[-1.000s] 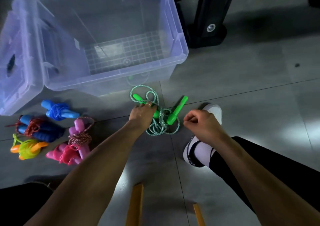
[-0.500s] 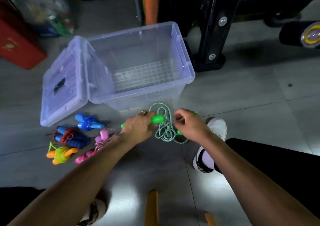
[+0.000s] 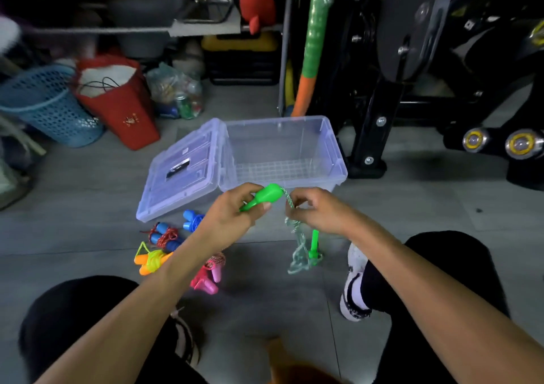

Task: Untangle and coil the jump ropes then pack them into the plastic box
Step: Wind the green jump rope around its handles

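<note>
My left hand (image 3: 232, 210) grips one green handle (image 3: 266, 196) of the green jump rope, lifted above the floor. My right hand (image 3: 316, 210) pinches the green-and-white cord (image 3: 290, 204) just beside that handle. The tangled cord (image 3: 300, 251) hangs down with the second green handle (image 3: 314, 244) dangling near the floor. The clear plastic box (image 3: 338, 160) stands open behind my hands, its lid (image 3: 179, 171) folded out to the left. On the floor lie coiled ropes: blue (image 3: 191, 220), blue with red cord (image 3: 163, 235), orange with yellow cord (image 3: 150, 260), and pink (image 3: 210, 274).
A black exercise machine (image 3: 412, 74) stands right of the box. A blue basket (image 3: 47, 107), a red bag (image 3: 117, 101) and a plastic bag (image 3: 176, 89) sit at the back left. My knees and white shoe (image 3: 354, 283) flank the floor in front.
Both hands have lifted the green rope off the floor; the left took hold of a handle, the right pinched the cord. The camera tilted up, showing more of the room.
</note>
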### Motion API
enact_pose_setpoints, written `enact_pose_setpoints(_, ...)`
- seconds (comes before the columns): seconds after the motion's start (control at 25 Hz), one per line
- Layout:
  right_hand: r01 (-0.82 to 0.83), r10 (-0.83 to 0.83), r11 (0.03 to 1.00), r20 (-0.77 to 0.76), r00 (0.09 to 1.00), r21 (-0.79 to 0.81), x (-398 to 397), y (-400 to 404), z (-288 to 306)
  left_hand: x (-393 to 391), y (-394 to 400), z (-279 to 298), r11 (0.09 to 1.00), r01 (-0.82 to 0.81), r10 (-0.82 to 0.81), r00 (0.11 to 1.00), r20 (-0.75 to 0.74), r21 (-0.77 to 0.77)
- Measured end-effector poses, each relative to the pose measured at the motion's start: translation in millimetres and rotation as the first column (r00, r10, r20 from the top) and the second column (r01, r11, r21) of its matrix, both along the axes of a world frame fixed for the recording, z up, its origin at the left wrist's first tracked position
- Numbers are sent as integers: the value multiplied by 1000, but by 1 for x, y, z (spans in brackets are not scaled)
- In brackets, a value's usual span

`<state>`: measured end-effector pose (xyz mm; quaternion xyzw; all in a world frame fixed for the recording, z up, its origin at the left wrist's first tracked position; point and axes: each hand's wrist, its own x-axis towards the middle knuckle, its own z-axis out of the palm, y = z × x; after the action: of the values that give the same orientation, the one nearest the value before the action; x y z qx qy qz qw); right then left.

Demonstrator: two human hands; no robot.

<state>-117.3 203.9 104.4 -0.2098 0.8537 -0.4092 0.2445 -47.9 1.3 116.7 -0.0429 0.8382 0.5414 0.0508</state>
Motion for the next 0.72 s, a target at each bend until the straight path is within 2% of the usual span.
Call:
enact_pose_setpoints(0.04,-48,52,996,-58,997,75,2,-3,6,5,-1,8,996,-47,47,999,-2,74)
enact_pose_setpoints(0.12,-50,65,992,-130,989,114,4,-9,16,9,-3,23,961,-185,184,983,25,206)
enact_pose_setpoints(0.2,-6,21,996,-177,984,86,-1,-14,24,11,-8,29,894,-314,304,949,81,321)
enact_pose_setpoints(0.32,-28,62,989,-233,970,147,-11,-24,27,11,-14,29,771,-455,421,889,180,445)
enact_pose_setpoints(0.4,-46,80,989,-242,967,142,-16,-30,21,6,-13,30,726,-495,448,867,218,478)
enact_pose_setpoints(0.6,-47,42,999,-269,962,-12,-22,-38,18,-18,-9,35,715,-544,473,839,270,439)
enact_pose_setpoints(0.72,-72,49,994,-260,964,-79,-19,-39,20,-28,-6,42,718,-473,375,881,288,511)
